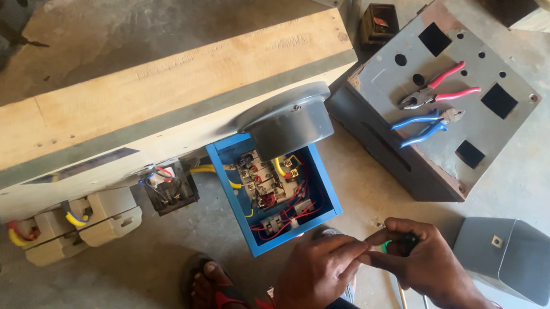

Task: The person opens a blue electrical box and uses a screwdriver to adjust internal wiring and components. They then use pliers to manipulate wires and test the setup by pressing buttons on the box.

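Note:
My left hand point(319, 272) and my right hand point(422, 259) meet low in the view, just below an open blue electrical box point(325, 189). Between the fingertips of both hands sits a small black part with a green spot point(395, 245). My left fingers pinch it from the left while my right hand curls around it. The blue box holds terminals with red, yellow and blue wires, and a grey round-edged cover point(289, 120) leans over its top.
A long wooden bench point(163, 85) carries beige fuse holders point(82, 225) and a black switch block point(172, 188). A grey metal panel box point(444, 106) bears red-handled pliers point(440, 89) and blue-handled cutters point(426, 125). A grey lid point(510, 256) lies right. My sandalled foot point(212, 287) rests below.

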